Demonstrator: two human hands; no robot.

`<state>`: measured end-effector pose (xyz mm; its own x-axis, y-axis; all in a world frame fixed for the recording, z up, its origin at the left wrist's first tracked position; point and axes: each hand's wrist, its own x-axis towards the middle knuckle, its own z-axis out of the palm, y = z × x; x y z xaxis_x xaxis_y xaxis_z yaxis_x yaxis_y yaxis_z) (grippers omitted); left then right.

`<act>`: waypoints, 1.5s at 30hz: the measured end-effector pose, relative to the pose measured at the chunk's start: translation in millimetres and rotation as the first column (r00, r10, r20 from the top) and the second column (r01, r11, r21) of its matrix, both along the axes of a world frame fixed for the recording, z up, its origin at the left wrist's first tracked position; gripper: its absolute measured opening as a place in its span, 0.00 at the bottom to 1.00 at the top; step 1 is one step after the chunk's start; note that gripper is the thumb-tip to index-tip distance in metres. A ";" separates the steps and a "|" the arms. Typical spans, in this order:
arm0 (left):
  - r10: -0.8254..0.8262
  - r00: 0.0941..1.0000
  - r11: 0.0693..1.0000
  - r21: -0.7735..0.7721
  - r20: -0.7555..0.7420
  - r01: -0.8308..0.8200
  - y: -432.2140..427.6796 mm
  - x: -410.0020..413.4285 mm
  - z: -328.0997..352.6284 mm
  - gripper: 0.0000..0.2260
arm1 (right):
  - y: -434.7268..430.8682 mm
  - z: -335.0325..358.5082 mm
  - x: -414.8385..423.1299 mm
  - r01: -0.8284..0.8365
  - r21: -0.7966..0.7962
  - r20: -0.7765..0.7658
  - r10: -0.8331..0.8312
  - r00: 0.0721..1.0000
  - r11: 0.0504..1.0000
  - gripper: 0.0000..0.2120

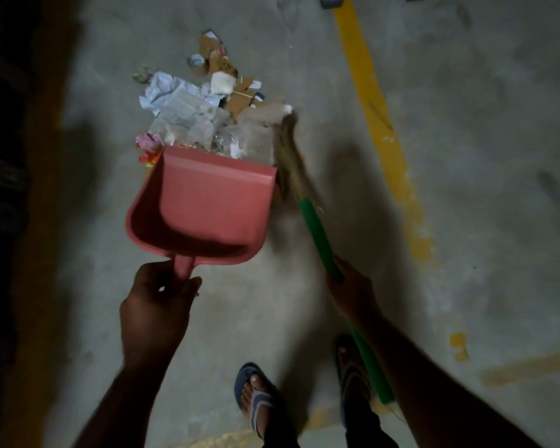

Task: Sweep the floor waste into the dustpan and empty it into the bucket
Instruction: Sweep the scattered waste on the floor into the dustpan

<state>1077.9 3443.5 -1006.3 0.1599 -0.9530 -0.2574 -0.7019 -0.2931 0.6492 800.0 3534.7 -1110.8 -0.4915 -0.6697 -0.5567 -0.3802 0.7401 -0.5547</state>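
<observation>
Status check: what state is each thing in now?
dustpan: empty, lip against the waste pile
waste pile: on the floor, outside the dustpan
broom: bristles blurred, at the pile's right edge
left hand: grips the dustpan handle
right hand: grips the broom's green handle

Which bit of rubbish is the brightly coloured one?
The pink-and-red wrapper beside the dustpan's left front corner; the rest is white paper, clear plastic and brown cardboard.

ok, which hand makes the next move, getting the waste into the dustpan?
Right. The right hand grips the green-handled broom, whose bristles sit at the right edge of the waste pile. The left hand just holds the pink dustpan by its handle, mouth facing the pile.
</observation>
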 end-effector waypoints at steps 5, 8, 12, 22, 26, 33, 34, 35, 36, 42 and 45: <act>0.035 0.999 0.999 -0.011 -0.009 -0.035 2.1 -5.8 14.8 0.12 | 5.7 24.2 1.2 -0.085 -0.094 -0.089 0.076 0.993 0.992 0.27; 0.040 0.999 0.999 -0.024 -0.016 -0.041 2.0 -12.1 32.1 0.13 | 8.0 41.3 -7.8 -0.129 -0.093 -0.120 0.117 0.986 0.987 0.27; 0.036 0.999 0.999 -0.035 -0.009 -0.036 -0.5 -19.4 67.5 0.14 | 11.2 77.1 -25.2 -0.118 -0.088 -0.124 0.107 0.986 0.989 0.25; -0.075 0.997 0.997 -0.027 0.023 0.075 16.0 -49.5 217.5 0.17 | 29.8 239.7 -87.7 -0.131 -0.152 -0.081 0.120 0.989 0.980 0.23; -0.106 0.993 0.992 -0.068 0.059 0.110 34.6 -70.8 268.5 0.16 | 40.3 301.0 -115.9 -0.180 -0.181 -0.063 0.171 0.983 0.967 0.20; -0.059 0.998 0.992 -0.114 0.014 0.061 37.8 -100.1 311.5 0.16 | 31.2 361.6 -150.1 -0.214 -0.207 -0.057 0.206 0.977 0.955 0.26; -0.057 0.998 0.992 -0.116 0.011 0.058 35.3 -103.3 314.1 0.16 | 27.7 366.2 -153.4 -0.210 -0.211 -0.056 0.202 0.978 0.955 0.26; -0.053 0.999 0.992 -0.113 0.006 0.053 32.1 -106.2 316.2 0.16 | 23.6 371.3 -156.1 -0.200 -0.214 -0.046 0.195 0.980 0.956 0.25; -0.045 0.999 0.993 -0.111 -0.003 0.044 27.8 -108.7 317.2 0.16 | 18.9 375.9 -158.9 -0.192 -0.220 -0.033 0.189 0.981 0.956 0.25; -0.041 0.999 0.995 -0.093 -0.036 0.037 -26.4 -121.1 306.1 0.16 | -30.2 383.5 -176.1 -0.172 -0.198 0.018 0.179 0.984 0.965 0.24; -0.036 0.995 0.995 -0.091 -0.089 0.028 -70.4 -127.9 288.0 0.17 | -70.4 376.9 -186.9 -0.190 -0.177 -0.025 0.188 0.982 0.966 0.22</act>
